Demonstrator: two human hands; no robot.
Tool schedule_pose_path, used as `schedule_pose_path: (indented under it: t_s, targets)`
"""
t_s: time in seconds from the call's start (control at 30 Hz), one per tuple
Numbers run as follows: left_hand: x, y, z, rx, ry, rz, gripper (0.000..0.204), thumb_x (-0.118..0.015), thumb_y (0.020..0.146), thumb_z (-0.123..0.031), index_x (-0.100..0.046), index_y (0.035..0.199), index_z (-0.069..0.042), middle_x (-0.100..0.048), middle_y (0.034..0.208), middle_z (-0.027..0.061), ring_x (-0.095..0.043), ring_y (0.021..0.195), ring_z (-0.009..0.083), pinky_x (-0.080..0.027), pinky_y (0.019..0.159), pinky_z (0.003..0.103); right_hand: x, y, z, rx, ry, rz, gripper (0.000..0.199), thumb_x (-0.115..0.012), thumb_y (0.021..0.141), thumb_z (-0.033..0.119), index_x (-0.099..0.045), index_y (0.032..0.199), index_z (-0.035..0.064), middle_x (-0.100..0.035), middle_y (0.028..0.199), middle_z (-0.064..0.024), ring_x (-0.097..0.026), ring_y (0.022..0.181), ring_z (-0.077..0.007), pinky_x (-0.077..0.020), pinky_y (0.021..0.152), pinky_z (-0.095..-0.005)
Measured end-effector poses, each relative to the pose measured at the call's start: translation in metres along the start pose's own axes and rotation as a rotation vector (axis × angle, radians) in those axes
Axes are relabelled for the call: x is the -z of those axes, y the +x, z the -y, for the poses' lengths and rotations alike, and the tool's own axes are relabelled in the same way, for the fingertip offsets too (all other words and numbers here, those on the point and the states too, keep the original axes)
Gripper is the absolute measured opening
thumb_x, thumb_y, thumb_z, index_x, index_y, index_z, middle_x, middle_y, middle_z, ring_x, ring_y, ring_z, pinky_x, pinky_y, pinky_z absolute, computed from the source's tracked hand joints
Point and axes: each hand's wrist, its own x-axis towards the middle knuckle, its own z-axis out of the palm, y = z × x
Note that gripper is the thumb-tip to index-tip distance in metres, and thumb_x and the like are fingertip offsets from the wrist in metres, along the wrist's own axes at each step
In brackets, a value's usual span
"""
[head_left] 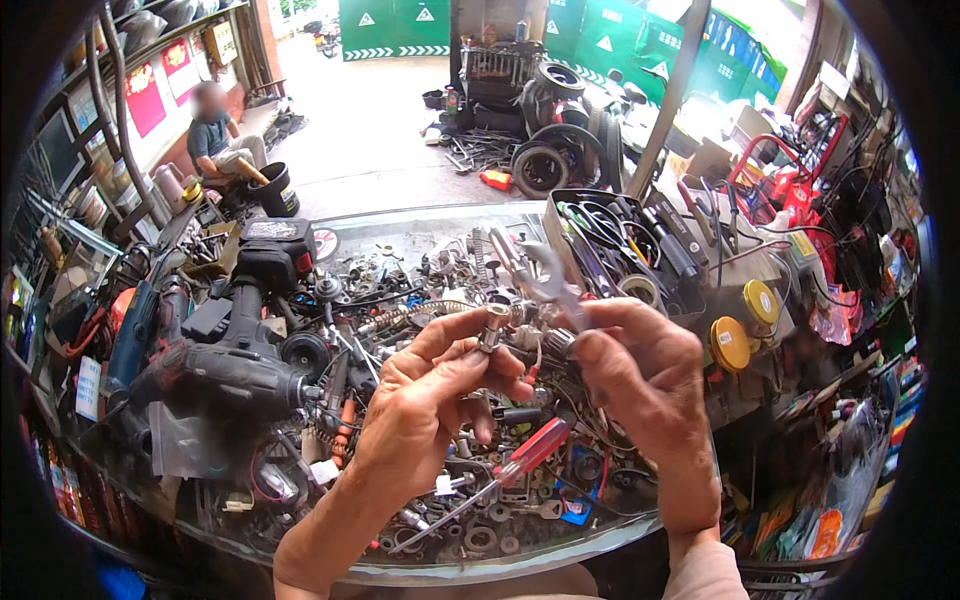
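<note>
My left hand (440, 395) pinches a small metal socket-like fitting (492, 326) between thumb and fingertips, above a cluttered glass-topped workbench (560, 545). My right hand (640, 375) grips an open-end metal wrench (540, 275) whose jaws point up and to the left, close to the fitting. A small round metal part (558, 343) sits at my right fingers. Below the hands lies a red-handled screwdriver (520, 462) among loose nuts, washers and bolts.
A black cordless impact wrench (235, 365) and a battery pack (272, 250) lie at the left. A tray of pliers and tools (625, 245) stands at the right, yellow-lidded tins (745, 320) beside it. Tyres (545, 160) lie outside. A person (215, 130) sits at the far left.
</note>
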Motion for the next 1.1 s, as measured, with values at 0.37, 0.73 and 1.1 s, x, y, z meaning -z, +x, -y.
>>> schedule_pose_path:
  t_s: [0.37,0.73,1.1]
  targets:
    - [0.011,0.006,0.006,-0.167,-0.021,-0.031,0.02,-0.052,0.093,-0.014,-0.055,0.11,-0.005,-0.064,0.087,0.0105,-0.064,0.072,0.0158,-0.043,0.041,0.021,0.006,-0.001,0.004,-0.075,-0.171,0.133,0.026,-0.069,0.082,0.012,-0.063,0.101,-0.0055,-0.063,0.082,-0.0013,-0.053,0.074,-0.0034,-0.0426,0.063,-0.0174]
    - [0.001,-0.001,0.002,-0.311,0.142,0.034,0.021,-0.049,0.095,-0.015,-0.048,0.112,-0.003,-0.06,0.089,0.0089,-0.054,0.055,0.0099,-0.041,0.044,0.02,0.001,-0.007,0.008,-0.076,-0.122,0.232,0.024,-0.063,0.087,0.014,-0.061,0.103,-0.0046,-0.058,0.073,0.0022,-0.049,0.064,-0.0012,-0.0408,0.053,-0.0179]
    - [0.005,0.001,0.0,-0.366,0.041,0.067,0.018,-0.047,0.095,-0.012,-0.048,0.112,-0.005,-0.059,0.097,0.0081,-0.056,0.063,0.0126,-0.045,0.049,0.023,-0.007,-0.004,0.007,-0.326,0.225,0.413,0.025,-0.049,0.096,0.02,-0.057,0.099,-0.0031,-0.055,0.059,-0.0016,-0.049,0.045,-0.0057,-0.0377,0.04,-0.0197]
